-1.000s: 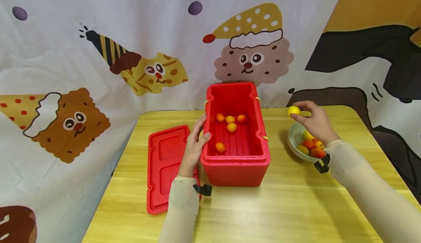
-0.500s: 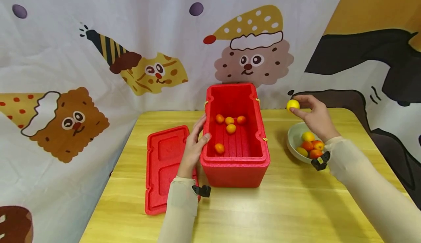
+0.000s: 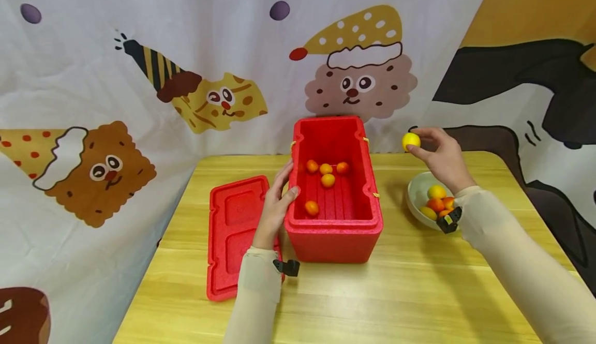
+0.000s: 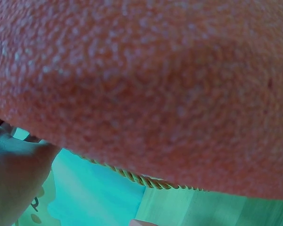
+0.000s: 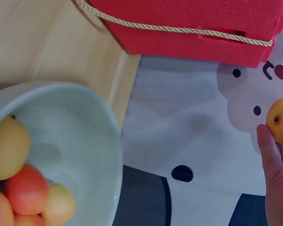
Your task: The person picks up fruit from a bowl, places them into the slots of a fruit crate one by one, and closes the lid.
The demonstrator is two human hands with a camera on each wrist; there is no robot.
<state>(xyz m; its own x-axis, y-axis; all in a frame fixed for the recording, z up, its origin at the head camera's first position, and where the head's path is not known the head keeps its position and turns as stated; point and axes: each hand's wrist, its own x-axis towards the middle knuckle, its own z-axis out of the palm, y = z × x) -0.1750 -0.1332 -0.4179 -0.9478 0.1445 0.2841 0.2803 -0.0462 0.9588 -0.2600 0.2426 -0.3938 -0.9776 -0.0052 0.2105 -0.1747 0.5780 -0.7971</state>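
An open red foam box [image 3: 332,243] stands on the table, several small orange fruits [image 3: 328,180] on its floor. At its left wall, my left hand [image 3: 273,209] holds the edge, thumb over the rim and fingers along the outside. The box wall [image 4: 146,94] fills most of the left wrist view. Raised at the right, my right hand [image 3: 444,158] pinches a small round yellow fruit [image 3: 411,141] between thumb and fingers. The same fruit, showing a dark stem spot, is at the right edge of the right wrist view. Below this hand sits a pale green bowl [image 3: 416,199] of yellow and red-orange fruits [image 5: 27,189].
A red lid [image 3: 233,240] lies flat to the left of the box, partly under my left forearm. Yellow rope [image 5: 179,29] runs along the box's side. A cartoon-printed cloth [image 3: 223,18] hangs behind the wooden table [image 3: 372,302].
My right hand has risen and shifted slightly left with the yellow fruit, away from the bowl. The left hand keeps its hold on the box wall.
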